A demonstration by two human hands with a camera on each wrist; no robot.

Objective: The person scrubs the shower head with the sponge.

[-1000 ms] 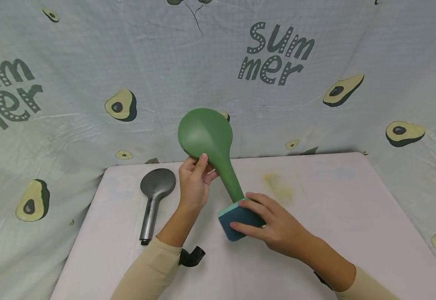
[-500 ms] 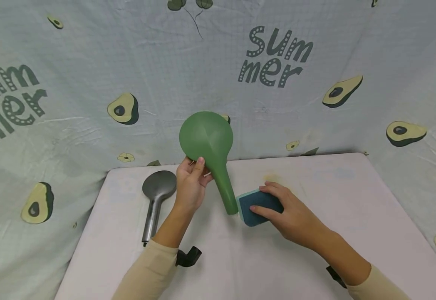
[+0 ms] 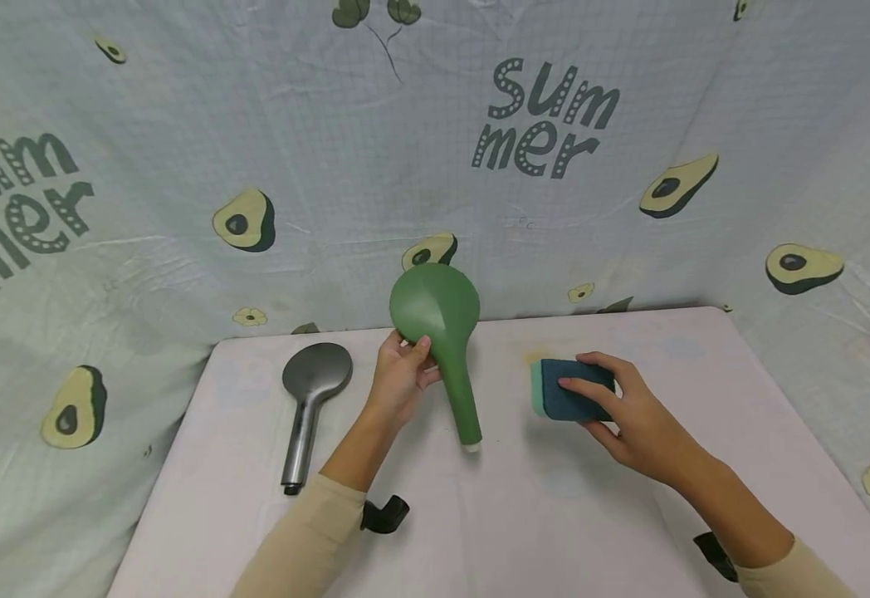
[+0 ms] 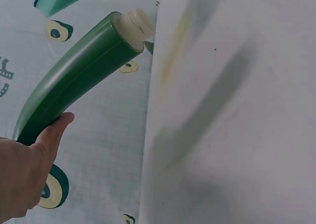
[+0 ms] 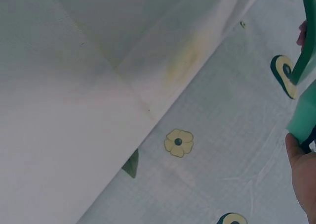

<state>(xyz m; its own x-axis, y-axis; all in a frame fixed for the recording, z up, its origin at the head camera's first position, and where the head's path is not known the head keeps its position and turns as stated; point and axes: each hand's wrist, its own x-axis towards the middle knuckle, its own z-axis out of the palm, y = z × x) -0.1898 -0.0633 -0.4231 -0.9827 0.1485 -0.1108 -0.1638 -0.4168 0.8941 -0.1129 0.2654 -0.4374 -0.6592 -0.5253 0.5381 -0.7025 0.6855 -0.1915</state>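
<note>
Green handheld showerhead (image 3: pixel 435 307), pinched in the left grip (image 3: pixel 399 378), seems mid-scrub, with the two-tone sponge (image 3: pixel 564 405) clasped in the right grip (image 3: pixel 640 419), apart from it, so another wipe would call for bringing them together.

Head view: moderately bright, even, diffuse light, apparently from above. White tabletop (image 3: pixel 547 523) reads pinkish, brighter than the grey-toned avocado-print cloth (image 3: pixel 330 158). Soft-edged shadows lie on the tabletop below the green hand shower (image 3: pixel 438 320) and scouring sponge (image 3: pixel 573 390). Pale sheen on the green head; narrow glints along the handle of the grey hand shower (image 3: pixel 305 415). Focus fair.

2 wrist views: dimmer, cooler, low contrast, slightly soft. Left wrist: long, blurry diagonal shadow on tabletop. Right wrist: tabletop shaded at top, lighter toward lower left.
</note>
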